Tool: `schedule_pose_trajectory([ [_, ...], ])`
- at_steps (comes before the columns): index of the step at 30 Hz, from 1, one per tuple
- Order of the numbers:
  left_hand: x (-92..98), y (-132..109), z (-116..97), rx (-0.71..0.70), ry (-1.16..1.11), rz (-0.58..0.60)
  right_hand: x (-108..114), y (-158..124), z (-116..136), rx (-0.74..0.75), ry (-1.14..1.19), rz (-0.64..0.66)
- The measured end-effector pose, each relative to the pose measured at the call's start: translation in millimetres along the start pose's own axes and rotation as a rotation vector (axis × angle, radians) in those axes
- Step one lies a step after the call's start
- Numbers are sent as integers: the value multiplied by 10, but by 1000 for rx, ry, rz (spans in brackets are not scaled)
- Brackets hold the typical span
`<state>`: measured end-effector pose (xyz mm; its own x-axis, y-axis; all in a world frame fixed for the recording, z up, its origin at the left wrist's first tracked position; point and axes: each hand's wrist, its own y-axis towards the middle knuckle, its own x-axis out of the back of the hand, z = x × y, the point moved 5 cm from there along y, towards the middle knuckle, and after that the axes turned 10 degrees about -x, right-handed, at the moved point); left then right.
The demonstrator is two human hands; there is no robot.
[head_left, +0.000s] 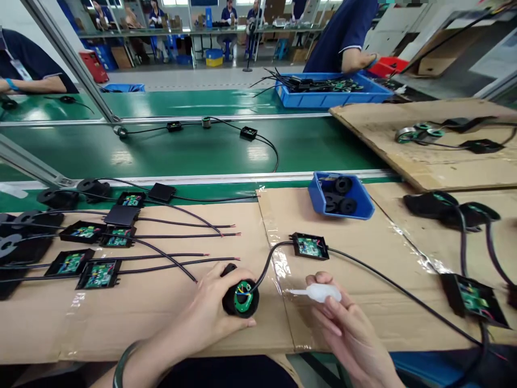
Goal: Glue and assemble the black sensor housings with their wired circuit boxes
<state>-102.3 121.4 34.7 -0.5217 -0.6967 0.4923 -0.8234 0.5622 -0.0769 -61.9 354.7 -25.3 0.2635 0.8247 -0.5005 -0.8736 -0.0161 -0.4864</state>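
Note:
My left hand (214, 302) is wrapped round a black cylindrical housing (226, 303), whose open end shows a round green circuit board (243, 299) with small coloured wires. A black cable (266, 264) runs from this housing to an open black box (310, 246) with a green board inside, lying on the cardboard. Between the thumb and fingers of my right hand (339, 318) is a small white translucent dropper bottle (323, 293). Its thin tip points left toward the housing, apart from it.
A blue bin (365, 199) holds black rings. Several cabled boxes (99, 274) lie at left, others (474, 299) at right. Beyond runs a green conveyor belt (181, 153) carrying cabled parts. Co-workers sit across it, one beside a blue crate (335, 98). A metal frame post (72, 59) stands at left.

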Motion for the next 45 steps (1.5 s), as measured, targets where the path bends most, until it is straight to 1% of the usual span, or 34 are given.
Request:
schedule_pose_trajectory([
  [3,-47,-6,17,20,42,2,-10,-35,-108,-19,58,-21],
  [5,-75,-1,20,30,69,3,-64,-58,-111,-51,71,-70],
  [7,-100,2,11,25,90,5,-127,-81,-70,-52,63,-120],
  [10,-141,-13,7,39,145,12,-212,-115,36,37,19,-137],
  [14,-206,-41,-5,61,245,33,-318,-176,164,219,-88,-36],
  [16,-230,-44,-31,55,299,41,-352,-227,212,323,-167,-18],
  [18,-243,-46,-58,48,329,36,-377,-283,229,392,-261,-32],
  [22,-254,-67,-84,13,333,9,-433,-406,216,483,-508,-61],
  [26,-271,-101,-84,-16,374,21,-463,-511,247,612,-741,-116],
  [32,-276,-104,-121,-43,405,8,-642,-560,356,832,-1032,-59],
  [34,-283,-99,-128,-45,401,12,-701,-554,380,871,-1080,-60],
  [38,-302,-95,-129,-40,421,20,-781,-550,388,902,-1137,-31],
  [45,-305,-97,-139,-57,459,8,-819,-583,384,936,-1180,-26],
])
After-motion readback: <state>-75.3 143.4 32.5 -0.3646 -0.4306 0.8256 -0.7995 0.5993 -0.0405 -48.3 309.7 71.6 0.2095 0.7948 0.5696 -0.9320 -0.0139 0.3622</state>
